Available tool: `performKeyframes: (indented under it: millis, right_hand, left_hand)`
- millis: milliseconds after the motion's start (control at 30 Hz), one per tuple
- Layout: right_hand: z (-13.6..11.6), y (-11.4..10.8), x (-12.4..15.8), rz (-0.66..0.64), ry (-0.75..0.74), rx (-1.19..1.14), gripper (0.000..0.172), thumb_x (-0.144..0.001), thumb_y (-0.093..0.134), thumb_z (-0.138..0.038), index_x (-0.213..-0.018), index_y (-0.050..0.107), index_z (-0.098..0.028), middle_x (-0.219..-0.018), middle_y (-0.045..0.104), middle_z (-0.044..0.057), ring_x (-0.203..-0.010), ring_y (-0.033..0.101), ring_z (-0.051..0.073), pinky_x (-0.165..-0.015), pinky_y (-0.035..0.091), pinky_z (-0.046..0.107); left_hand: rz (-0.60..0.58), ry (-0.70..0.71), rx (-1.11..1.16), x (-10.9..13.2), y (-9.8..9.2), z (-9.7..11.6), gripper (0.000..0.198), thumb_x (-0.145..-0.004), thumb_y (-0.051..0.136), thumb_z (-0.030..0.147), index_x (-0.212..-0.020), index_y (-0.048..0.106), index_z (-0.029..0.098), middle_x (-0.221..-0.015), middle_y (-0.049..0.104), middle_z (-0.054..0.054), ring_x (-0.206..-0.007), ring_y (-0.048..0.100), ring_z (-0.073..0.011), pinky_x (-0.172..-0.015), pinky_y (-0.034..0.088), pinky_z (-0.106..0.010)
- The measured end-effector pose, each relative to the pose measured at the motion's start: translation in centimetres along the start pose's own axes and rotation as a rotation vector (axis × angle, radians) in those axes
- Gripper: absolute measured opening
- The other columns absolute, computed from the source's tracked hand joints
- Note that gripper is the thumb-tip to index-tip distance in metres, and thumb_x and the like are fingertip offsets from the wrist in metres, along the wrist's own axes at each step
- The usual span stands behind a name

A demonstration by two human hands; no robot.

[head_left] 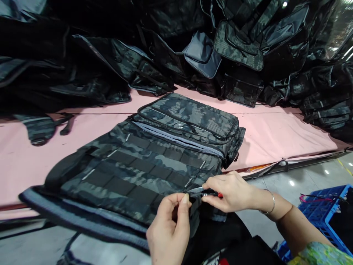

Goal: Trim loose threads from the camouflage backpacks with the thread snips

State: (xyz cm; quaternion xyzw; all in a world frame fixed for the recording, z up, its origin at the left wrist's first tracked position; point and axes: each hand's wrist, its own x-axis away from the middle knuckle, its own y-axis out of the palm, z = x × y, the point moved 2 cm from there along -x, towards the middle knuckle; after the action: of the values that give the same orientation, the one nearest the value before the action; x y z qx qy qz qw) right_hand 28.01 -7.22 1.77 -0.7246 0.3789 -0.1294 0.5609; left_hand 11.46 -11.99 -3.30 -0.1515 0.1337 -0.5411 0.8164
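A dark camouflage backpack (pixel 132 162) lies spread flat in front of me, with rows of black webbing straps across its panel. Over its near right edge, my right hand (pixel 230 191) grips small thread snips (pixel 208 192) with black and red handles. Their metal blade points left, towards the fingertips of my left hand (pixel 172 224). Thumb and forefinger of that hand are pinched together at the bag's edge; whatever is between them is too small to make out. A zipped front pocket (pixel 187 117) bulges at the far end of the backpack.
Pink cloth (pixel 275 132) covers the table under the backpack. Many more camouflage bags (pixel 239 44) are piled along the back. A loose strap piece (pixel 40 127) lies at left. On the floor at lower right stands a blue plastic crate (pixel 317 206).
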Motion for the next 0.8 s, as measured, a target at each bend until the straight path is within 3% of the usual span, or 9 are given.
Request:
performKeyframes:
  millis: [133,300,467,533,667,800]
  right_hand:
    - [0.0,0.1,-0.1,-0.02,-0.019,-0.044,0.02,-0.09,0.049,-0.035,-0.088,0.057,-0.017,-0.07,0.065,0.0,-0.059,0.061,0.012,-0.05,0.032,0.023]
    - [0.7,0.1,0.5,0.094,0.038,-0.313,0.017,-0.088,0.052,-0.033,-0.085,0.059,-0.017,-0.074,0.067,0.002,-0.064,0.062,0.012,-0.058,0.042,0.02]
    - [1.7,0.2,1.4,0.241,0.233,-0.588,0.017,-0.08,0.063,-0.033,-0.084,0.06,-0.017,-0.072,0.064,0.001,-0.059,0.057,0.01,-0.056,0.043,0.02]
    - [2.3,0.4,1.8,0.288,0.324,-0.677,0.02,-0.077,0.065,-0.034,-0.084,0.059,-0.017,-0.067,0.061,-0.001,-0.056,0.053,0.009,-0.053,0.042,0.02]
    - [3.9,1.0,3.1,0.376,0.472,-0.822,0.025,-0.077,0.065,-0.038,-0.085,0.057,-0.016,-0.058,0.052,-0.004,-0.05,0.045,0.008,-0.049,0.035,0.02]
    - [4.9,1.9,4.5,0.434,0.53,-0.897,0.025,-0.078,0.064,-0.038,-0.084,0.056,-0.015,-0.06,0.051,-0.004,-0.054,0.045,0.009,-0.052,0.034,0.021]
  left_hand:
    - [-0.077,-0.025,0.04,0.0,0.0,-0.3,0.042,-0.072,0.053,0.061,-0.077,0.057,0.02,-0.065,0.061,-0.001,-0.056,0.056,-0.014,-0.05,0.044,-0.023]
    - [-0.092,-0.082,0.113,0.1,-0.3,0.5,0.038,-0.074,0.054,0.057,-0.078,0.055,0.019,-0.068,0.057,0.0,-0.062,0.054,-0.0134,-0.054,0.044,-0.021]
    - [0.092,-0.189,0.249,0.3,-0.7,1.3,0.033,-0.074,0.057,0.053,-0.083,0.053,0.021,-0.075,0.056,0.001,-0.064,0.053,-0.0123,-0.056,0.046,-0.021]
    - [0.149,-0.212,0.237,0.4,-0.7,1.7,0.036,-0.073,0.058,0.054,-0.086,0.054,0.021,-0.079,0.058,0.0,-0.068,0.055,-0.0135,-0.064,0.049,-0.025]
    - [0.142,-0.205,0.132,0.3,-0.7,2.7,0.036,-0.072,0.058,0.055,-0.087,0.056,0.022,-0.088,0.061,-0.001,-0.085,0.059,-0.0187,-0.09,0.046,-0.037]
    - [0.132,-0.11,0.114,-0.2,-0.8,3.0,0.031,-0.075,0.058,0.049,-0.092,0.056,0.024,-0.096,0.062,-0.002,-0.092,0.06,-0.0209,-0.096,0.044,-0.041]
